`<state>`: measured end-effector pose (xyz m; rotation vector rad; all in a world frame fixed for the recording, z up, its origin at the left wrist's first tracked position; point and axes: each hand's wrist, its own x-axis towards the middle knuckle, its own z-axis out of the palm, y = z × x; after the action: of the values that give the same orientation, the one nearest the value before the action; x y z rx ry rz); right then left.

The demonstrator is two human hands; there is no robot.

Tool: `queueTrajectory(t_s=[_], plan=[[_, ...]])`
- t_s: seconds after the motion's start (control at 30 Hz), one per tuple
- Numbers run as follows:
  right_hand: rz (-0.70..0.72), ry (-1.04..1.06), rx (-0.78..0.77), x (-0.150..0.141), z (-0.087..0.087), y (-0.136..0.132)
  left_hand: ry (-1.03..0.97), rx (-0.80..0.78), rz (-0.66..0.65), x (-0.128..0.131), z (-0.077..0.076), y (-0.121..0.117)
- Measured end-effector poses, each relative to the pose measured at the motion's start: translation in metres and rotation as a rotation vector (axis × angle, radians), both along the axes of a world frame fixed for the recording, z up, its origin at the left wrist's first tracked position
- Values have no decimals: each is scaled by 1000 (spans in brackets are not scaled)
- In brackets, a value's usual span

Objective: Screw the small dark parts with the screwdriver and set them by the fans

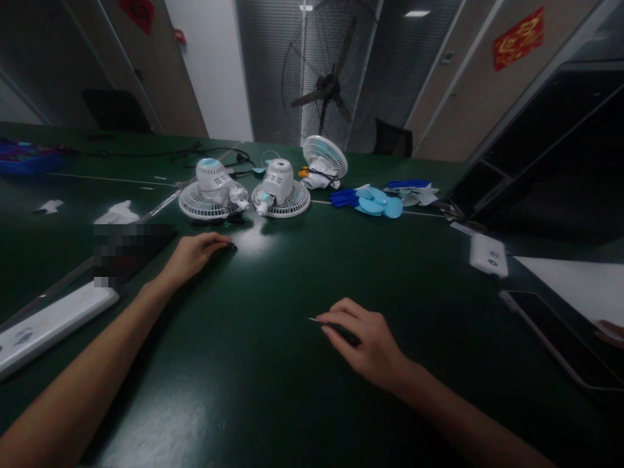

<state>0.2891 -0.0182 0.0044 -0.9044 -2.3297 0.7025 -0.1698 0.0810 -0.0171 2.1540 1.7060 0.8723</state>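
Observation:
My left hand lies on the dark green table, fingers curled over a small dark object that I cannot make out. My right hand rests nearer me, closed on a thin dark tool whose metal tip points left. Beyond my left hand two small white fans lie face down. A third white fan stands tilted behind them.
Blue fan blades and blue gloves lie right of the fans. A white power strip sits at the left edge, another white device at the right. A large black floor fan stands behind the table. Cables run across the back.

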Motion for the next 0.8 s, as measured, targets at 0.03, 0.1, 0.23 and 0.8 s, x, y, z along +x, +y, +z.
queueTrajectory(t_s=[0.03,0.1,0.23,0.8], plan=[[0,2,2,0,0,0,12,0,1,0,1,0],[2,4,2,0,1,-1,69,6,1,2,3,-2],[0,-6,5,-1,2,-1,295,62,-52,12,8,-6],[14,3,-20,-2,3,-1,570,98,46,73,10,-19]])
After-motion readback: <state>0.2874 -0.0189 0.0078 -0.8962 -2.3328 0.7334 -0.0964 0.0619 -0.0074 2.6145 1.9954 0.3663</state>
